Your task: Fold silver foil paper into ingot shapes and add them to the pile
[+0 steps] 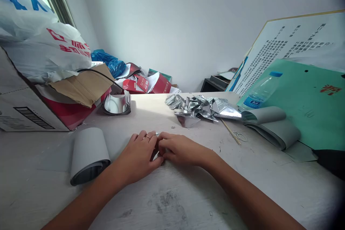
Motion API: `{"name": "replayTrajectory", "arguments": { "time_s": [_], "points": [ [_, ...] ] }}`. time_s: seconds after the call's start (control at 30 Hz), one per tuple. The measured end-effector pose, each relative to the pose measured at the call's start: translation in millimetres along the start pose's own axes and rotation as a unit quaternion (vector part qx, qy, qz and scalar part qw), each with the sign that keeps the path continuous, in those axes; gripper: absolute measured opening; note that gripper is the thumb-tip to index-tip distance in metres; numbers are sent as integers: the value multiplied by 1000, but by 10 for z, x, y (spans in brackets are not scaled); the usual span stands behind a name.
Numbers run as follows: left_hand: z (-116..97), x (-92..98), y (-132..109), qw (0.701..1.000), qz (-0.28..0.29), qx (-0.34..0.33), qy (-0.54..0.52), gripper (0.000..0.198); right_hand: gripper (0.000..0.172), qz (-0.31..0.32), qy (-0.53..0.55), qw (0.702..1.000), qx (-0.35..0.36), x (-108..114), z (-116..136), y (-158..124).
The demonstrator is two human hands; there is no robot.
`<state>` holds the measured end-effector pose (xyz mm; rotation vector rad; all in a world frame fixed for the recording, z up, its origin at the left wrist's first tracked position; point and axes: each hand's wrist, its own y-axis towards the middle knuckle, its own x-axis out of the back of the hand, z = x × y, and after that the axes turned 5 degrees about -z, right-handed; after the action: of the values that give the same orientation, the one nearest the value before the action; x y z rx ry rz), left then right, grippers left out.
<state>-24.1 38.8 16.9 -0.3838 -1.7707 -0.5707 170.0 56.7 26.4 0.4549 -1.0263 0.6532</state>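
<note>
Seen from the head-worn camera, a person's two bare hands meet at the middle of a scuffed, whitish tabletop (188,201). The left hand (138,160), a thin ring (148,137) on one finger, lies palm down with its thumb reaching toward the other. The right hand (178,149) comes in from the opposite side, its fingers curled narrowly inward. Between them, on the tabletop, sits a small, shiny, silvery piece (155,156), mostly covered; whether either hand grips it or merely touches it cannot be told.

Near the left forearm stands a curled roll of matte grey sheet (90,147). Beyond it, a smaller coil of mirror-bright silver strip (115,104) rests beside a white-and-red cardboard carton (27,100) printed with a barcode (33,117). White plastic bags (29,43) above carry bold Chinese lettering, one in blue including the character "天", another in red, partly creased away.

Past the hands lies a heap of crumpled silver foil (199,106), with a thin wooden stick (231,132) angled out beside it. At right, a clear plastic bottle with a blue cap and blue label (261,91), its brand unreadable, leans before a mint-green board (309,115) marked in orange-red. Behind, a white poster (291,39) bears rows of black characters too small to read.
</note>
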Motion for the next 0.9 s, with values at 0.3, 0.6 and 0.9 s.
{"name": "replayTrajectory", "arguments": {
  "time_s": [0.3, 0.6, 0.9],
  "points": [
    [151, 20, 78, 996, -43, 61, -38, 20, 10, -2, 41, 999, -1, 39, -198, 6],
    [127, -29, 76, 996, -42, 73, -6, 10, 14, 5, 44, 999, 13, 62, -195, -10],
    [141, -77, 80, 997, -43, 70, 14, 12, 34, 103, 112, 988, 12, 224, -164, -70]
  ]
}}
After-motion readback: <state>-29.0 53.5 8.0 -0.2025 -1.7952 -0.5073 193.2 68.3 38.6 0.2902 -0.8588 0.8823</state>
